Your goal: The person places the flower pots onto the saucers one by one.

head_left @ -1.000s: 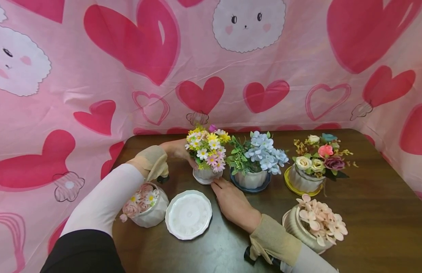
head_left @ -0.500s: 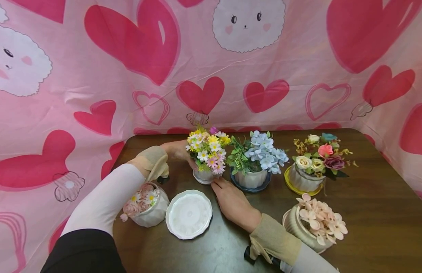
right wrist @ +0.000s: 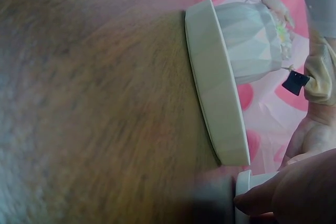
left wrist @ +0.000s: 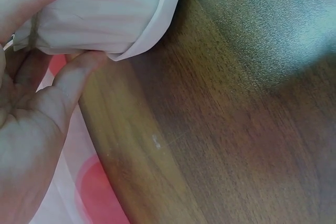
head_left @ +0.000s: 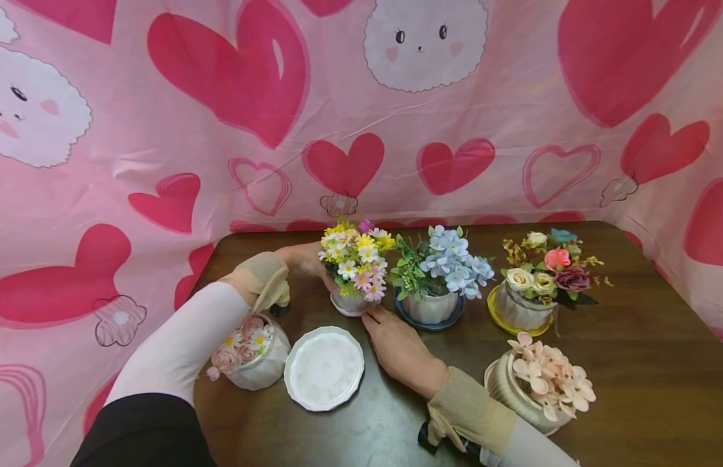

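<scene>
At the back left of the table, my left hand (head_left: 306, 261) curls round a white flowerpot (left wrist: 100, 14) of yellow, white and pink daisies (head_left: 361, 259). Its thumb and fingers hold the pot's side in the left wrist view, one fingertip right at the rim of the small white saucer (left wrist: 152, 27) under it. From the front right, my right hand (head_left: 402, 347) holds the edge of that saucer, its fingertips (right wrist: 254, 200) on the rim in the right wrist view. The pot stands upright on the saucer; daisies hide part of the left fingers in the head view.
A bare white saucer (head_left: 324, 368) lies in front, beside a white pot of pink roses (head_left: 259, 357) under my left forearm. Blue hydrangeas on a blue saucer (head_left: 429, 322) stand close right. Farther right are mixed roses on a yellow saucer (head_left: 498, 318) and a peach-flowered pot (head_left: 525, 392).
</scene>
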`<state>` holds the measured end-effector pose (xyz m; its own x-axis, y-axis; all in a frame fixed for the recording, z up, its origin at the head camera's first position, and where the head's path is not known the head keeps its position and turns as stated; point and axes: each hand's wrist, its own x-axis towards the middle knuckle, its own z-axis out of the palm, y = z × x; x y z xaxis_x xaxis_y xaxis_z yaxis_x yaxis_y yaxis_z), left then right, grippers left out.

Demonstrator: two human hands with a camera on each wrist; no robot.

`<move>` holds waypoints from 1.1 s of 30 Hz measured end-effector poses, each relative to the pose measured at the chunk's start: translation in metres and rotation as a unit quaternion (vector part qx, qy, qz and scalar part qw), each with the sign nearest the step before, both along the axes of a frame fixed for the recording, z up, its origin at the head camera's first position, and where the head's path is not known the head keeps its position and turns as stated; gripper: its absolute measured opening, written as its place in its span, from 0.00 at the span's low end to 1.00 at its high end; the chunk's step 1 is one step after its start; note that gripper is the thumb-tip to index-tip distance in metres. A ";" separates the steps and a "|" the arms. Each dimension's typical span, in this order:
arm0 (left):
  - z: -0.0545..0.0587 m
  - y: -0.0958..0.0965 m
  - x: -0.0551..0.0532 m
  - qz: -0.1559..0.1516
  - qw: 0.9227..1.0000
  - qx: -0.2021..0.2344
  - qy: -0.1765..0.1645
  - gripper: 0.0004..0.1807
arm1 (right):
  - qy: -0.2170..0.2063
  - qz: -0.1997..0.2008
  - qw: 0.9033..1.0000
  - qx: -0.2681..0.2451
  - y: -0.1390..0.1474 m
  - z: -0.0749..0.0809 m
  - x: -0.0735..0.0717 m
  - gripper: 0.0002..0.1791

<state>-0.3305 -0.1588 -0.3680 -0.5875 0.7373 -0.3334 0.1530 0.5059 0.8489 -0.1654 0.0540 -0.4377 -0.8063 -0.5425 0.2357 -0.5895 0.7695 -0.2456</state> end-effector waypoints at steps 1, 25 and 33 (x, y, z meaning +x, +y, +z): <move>0.000 0.000 0.000 0.000 1.000 -0.003 0.003 0.51 | -0.001 -0.002 1.000 0.002 0.000 0.000 0.000 0.18; -0.001 -0.006 0.004 0.017 0.999 -0.042 0.012 0.51 | -0.006 -0.011 1.000 -0.001 -0.001 0.001 0.001 0.16; -0.002 -0.007 0.004 0.022 0.999 -0.045 0.014 0.51 | 0.000 -0.013 1.000 0.008 -0.001 0.002 0.000 0.16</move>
